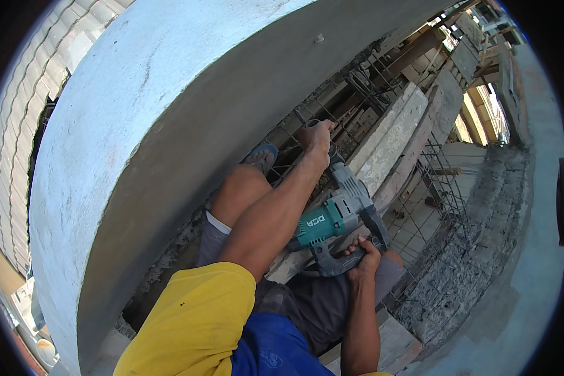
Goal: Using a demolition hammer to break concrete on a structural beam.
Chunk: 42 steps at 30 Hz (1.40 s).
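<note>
A teal and grey DCA electric demolition hammer [326, 222] lies across the person's lap, above worn boards. My right hand [365, 257] is closed around its black rear D-handle [333, 265]. Farther forward, my left hand [316, 136] is by the hammer's front end, its fingers curled around a dark round part, seemingly the side handle; the hand partly hides it. The hammer's tip cannot be made out. Below the front end runs a grid of steel reinforcing bars [326, 109].
A curved plastered concrete wall [192, 113] rises on the left. Rough broken concrete [465, 263] and exposed wire mesh [413, 207] lie on the right. Long boards [390, 131] cross the gap. A sandaled foot [263, 157] stands near the rebar. Roof tiles [23, 108] show beyond the wall.
</note>
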Motion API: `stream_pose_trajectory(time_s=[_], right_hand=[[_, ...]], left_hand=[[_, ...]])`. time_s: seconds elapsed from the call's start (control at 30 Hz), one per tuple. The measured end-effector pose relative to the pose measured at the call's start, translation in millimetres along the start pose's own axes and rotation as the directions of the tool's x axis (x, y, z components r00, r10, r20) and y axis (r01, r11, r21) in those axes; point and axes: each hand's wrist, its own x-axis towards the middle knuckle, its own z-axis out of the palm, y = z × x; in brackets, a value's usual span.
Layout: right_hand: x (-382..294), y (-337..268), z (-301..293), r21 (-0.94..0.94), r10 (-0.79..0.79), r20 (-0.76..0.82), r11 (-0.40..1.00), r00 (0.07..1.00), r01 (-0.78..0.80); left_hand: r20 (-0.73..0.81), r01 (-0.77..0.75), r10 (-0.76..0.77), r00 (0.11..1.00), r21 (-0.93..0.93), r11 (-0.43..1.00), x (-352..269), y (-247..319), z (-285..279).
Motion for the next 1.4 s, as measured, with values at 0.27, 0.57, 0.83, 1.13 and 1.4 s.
stream_pose_trajectory(time_s=[0.27,0.57,0.83,1.13,1.4], right_hand=[[-1,-9,-5,-0.040,-0.004,0.086,0.999,0.996,0.008],[-2,-35,11,-0.122,0.003,0.018,0.992,1.000,-0.001],[29,-49,2,-0.211,-0.006,0.014,0.977,1.000,0.008],[34,-51,5,-0.157,0.048,0.055,0.987,0.997,-0.039],[33,-48,7,-0.150,0.044,0.053,0.988,0.998,-0.035]], left_hand=[[0.010,0.055,-0.055,0.998,0.008,0.998,3,-3,-3],[-0.006,0.065,-0.066,0.998,-0.093,0.994,2,-2,-11],[-0.145,-0.086,0.075,0.987,-0.067,0.994,7,-17,3],[0.017,-0.019,0.021,1.000,-0.139,0.990,-1,-2,-3],[-0.023,-0.013,0.010,1.000,-0.114,0.993,2,6,-2]])
